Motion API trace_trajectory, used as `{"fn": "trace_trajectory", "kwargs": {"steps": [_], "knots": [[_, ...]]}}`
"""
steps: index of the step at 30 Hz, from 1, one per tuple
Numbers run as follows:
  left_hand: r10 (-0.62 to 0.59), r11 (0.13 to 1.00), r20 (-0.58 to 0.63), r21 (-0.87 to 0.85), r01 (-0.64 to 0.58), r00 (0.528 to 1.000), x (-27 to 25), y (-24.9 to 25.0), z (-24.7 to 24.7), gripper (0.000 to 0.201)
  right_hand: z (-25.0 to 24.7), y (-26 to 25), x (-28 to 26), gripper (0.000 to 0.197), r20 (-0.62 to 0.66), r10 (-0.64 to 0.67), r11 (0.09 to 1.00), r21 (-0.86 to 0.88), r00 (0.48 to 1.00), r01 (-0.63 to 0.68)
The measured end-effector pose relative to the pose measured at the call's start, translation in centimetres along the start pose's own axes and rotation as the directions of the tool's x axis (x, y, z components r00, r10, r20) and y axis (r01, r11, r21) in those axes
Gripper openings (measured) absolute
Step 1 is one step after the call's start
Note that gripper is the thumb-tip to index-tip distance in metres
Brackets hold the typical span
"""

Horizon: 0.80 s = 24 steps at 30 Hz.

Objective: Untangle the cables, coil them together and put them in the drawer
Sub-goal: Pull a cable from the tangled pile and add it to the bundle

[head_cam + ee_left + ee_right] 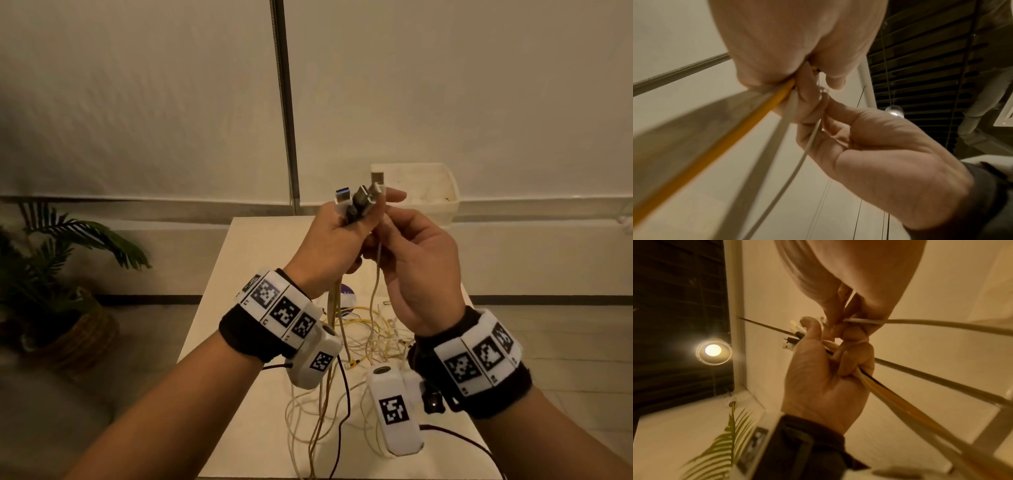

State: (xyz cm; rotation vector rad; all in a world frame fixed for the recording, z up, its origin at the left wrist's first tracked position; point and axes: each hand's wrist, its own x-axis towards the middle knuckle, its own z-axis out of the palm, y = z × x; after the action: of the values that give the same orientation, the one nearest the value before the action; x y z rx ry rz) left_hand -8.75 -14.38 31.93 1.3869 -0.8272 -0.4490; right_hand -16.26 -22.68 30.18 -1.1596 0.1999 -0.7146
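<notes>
My left hand (337, 233) is raised above the table and grips a bundle of cable ends. Their USB plugs (356, 200) stick up out of the fist. My right hand (390, 219) pinches one white cable (376, 274) just below its plug (377, 178), right beside the bundle. The held cables, one of them a yellow cable (731, 142), hang down to a loose tangle (370, 335) on the table. In the right wrist view the left hand (824, 378) clasps the bundle (900, 400), and the white cable (941, 324) runs off to the right.
A white open bin (442, 195) stands at the table's far right end. The small white table (239, 291) has floor on both sides. A potted plant (51, 274) stands on the floor at the left. A dark pole (284, 102) rises behind the table.
</notes>
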Motion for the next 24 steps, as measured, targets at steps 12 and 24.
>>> {"fn": "trace_trajectory", "kwargs": {"steps": [12,24], "knots": [[0.142,0.963,-0.433,-0.149,-0.226,0.89,0.8,4.4,-5.5,0.04,-6.8,4.4,-1.7,0.023,0.269,0.15,0.841,-0.541,0.951,0.02],[-0.15,0.729,0.171,0.685,-0.008,0.974,-1.1,0.2,-2.2,0.014,-5.7,1.6,1.3,0.024,0.377,0.197,0.86,-0.509,0.905,0.025]]}}
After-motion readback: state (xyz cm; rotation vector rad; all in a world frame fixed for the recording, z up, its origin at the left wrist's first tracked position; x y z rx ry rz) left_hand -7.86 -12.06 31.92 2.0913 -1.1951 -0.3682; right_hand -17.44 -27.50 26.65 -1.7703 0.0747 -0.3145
